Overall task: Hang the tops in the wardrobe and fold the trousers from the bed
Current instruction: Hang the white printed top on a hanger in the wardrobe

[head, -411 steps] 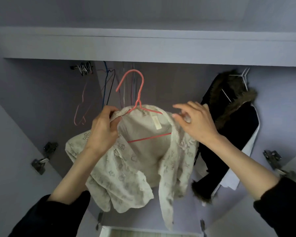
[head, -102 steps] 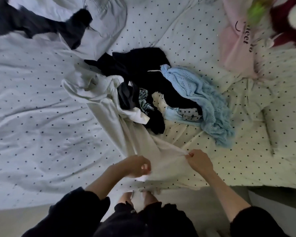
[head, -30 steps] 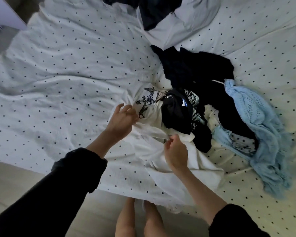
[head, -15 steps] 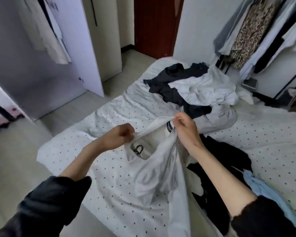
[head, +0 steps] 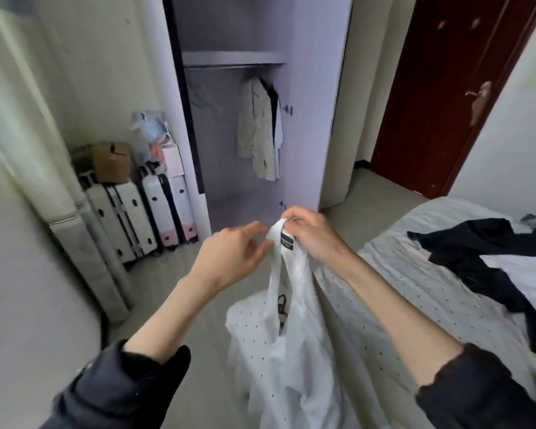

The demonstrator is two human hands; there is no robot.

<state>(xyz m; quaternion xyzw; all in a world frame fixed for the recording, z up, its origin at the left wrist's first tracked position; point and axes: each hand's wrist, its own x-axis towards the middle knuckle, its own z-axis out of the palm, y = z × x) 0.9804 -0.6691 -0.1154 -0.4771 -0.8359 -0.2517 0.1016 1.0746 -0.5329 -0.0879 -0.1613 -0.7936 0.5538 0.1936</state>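
A white top (head: 294,342) with a dark neck label hangs from my right hand (head: 310,239), which grips its collar in front of me. My left hand (head: 232,255) is just left of the collar, fingers loosely bent and motion-blurred, and whether it touches the fabric I cannot tell. Ahead stands the open wardrobe (head: 310,97) with a rail under a shelf. A pale patterned shirt (head: 257,131) hangs there beside a dark garment. The bed (head: 415,292) with a dotted sheet is at the right, carrying a heap of black and white clothes (head: 489,267).
White suitcases (head: 143,212) with a cardboard box (head: 109,161) and bags on top stand left of the wardrobe. A dark red door (head: 446,97) is at the back right. Grey floor lies between me and the wardrobe.
I have turned from the bed toward the wardrobe. The white top has come up off the bed, and my right hand now holds its collar while my left hand has come away from it.
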